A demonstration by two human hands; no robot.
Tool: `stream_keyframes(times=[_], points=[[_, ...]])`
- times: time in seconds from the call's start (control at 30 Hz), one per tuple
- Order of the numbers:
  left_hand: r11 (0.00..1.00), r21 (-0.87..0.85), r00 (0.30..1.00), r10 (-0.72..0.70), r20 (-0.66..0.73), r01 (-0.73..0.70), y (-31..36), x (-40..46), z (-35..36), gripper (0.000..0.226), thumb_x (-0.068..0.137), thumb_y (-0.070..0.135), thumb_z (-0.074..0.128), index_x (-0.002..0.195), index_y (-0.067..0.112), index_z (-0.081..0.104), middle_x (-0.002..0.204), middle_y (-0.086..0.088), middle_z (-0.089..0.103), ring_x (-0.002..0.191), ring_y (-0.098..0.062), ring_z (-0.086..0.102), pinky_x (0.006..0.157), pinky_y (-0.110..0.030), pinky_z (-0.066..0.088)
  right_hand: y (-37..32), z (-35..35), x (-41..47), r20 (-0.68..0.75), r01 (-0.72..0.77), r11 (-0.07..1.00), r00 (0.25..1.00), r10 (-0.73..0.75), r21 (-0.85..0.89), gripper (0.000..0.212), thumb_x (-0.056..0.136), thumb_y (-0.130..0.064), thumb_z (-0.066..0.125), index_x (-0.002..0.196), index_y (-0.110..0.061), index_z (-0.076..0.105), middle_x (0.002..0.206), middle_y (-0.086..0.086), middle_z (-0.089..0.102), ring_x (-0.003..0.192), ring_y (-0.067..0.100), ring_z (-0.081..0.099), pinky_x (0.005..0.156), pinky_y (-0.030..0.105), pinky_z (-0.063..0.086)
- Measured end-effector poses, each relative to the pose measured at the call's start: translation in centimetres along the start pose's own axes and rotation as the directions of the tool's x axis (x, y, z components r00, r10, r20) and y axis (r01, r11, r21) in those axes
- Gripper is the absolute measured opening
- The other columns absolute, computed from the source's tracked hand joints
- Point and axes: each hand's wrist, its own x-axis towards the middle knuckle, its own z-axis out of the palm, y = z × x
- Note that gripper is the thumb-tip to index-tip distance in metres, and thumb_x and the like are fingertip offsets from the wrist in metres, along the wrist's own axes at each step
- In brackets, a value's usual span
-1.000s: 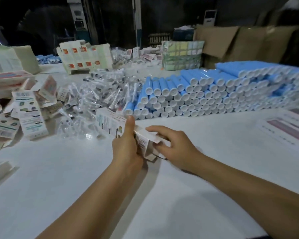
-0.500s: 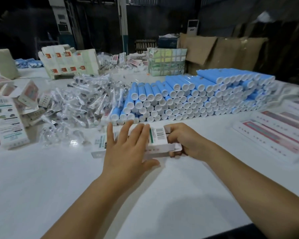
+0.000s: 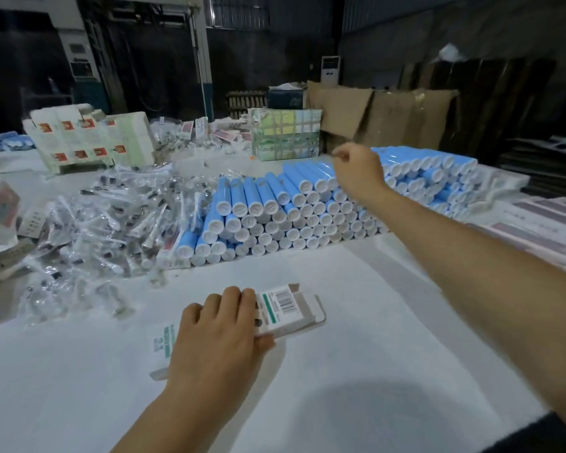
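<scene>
Table (image 3: 389,338): white work surface filling the lower frame, with goods heaped along its upper half.
Blue tube stack (image 3: 275,220): a long bank of blue tubes with white caps across the centre and right, caps facing the camera.
Wrapped pile (image 3: 111,217): a loose heap of small pieces in clear plastic, left of centre, touching the left end of the stack.
Left hand (image 3: 216,341): lower centre, laid on the carton with its fingers bent over the far edge and its thumb against the near side, holding it down.
Right hand (image 3: 360,168): upper right of centre, over the top row of tubes, fingers curled in and thumb meeting forefinger. No tube shows in it, and I cannot tell whether it touches one.
Carton (image 3: 285,308): lies flat on the table at lower centre, well apart from the stack.
End flap (image 3: 314,310): open at the carton's right end.
Progress: the carton looks formed and ready. Picking a tube, sliding it in and closing the flap are left.
</scene>
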Motion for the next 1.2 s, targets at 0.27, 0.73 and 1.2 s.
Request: stream_keyframes(times=[0.27, 0.73, 1.2], points=[[1.0, 0.005, 0.999, 0.029, 0.018, -0.03, 0.2, 1.1, 1.0, 0.058, 0.054, 0.049, 0.085, 0.092, 0.008, 0.069, 0.079, -0.005, 0.062, 0.062, -0.027, 0.059, 0.053, -0.039, 0.049, 2.3, 1.6, 9.1, 0.171, 0.035, 0.62, 0.972, 0.161, -0.784, 0.031, 0.092, -0.013, 0.052, 0.121, -0.001, 0.055, 0.133, 0.022, 0.047, 0.123, 0.039, 0.042, 0.104, 0.044, 0.034], [0.999, -0.029, 0.985, -0.036, 0.166, 0.041, 0.0, 1.1, 1.0, 0.058, 0.085, 0.063, 0.034, 0.123, 0.02, 0.046, 0.112, 0.004, 0.051, 0.095, -0.021, 0.051, 0.078, -0.036, 0.038, -1.0, -2.4, 5.5, 0.063, 0.092, 0.932, 0.995, -0.074, -0.351, 0.065, 0.091, -0.022, 0.052, 0.148, -0.019, 0.021, 0.105, 0.013, 0.059, 0.087, 0.034, 0.057, 0.066, 0.036, 0.04], [0.983, -0.042, 0.979, -0.171, 0.112, 0.176, -0.1, 0.8, 0.1, 0.057, 0.093, 0.06, 0.027, 0.134, 0.021, 0.029, 0.127, 0.002, 0.038, 0.11, -0.022, 0.041, 0.086, -0.035, 0.029, 1.7, 1.1, -14.6, 0.173, -0.358, 0.506, 0.91, 0.376, 0.784, 0.069, 0.085, -0.005, 0.068, 0.137, -0.028, 0.029, 0.087, 0.001, 0.065, 0.056, 0.018, 0.069, 0.044, 0.026, 0.052]])
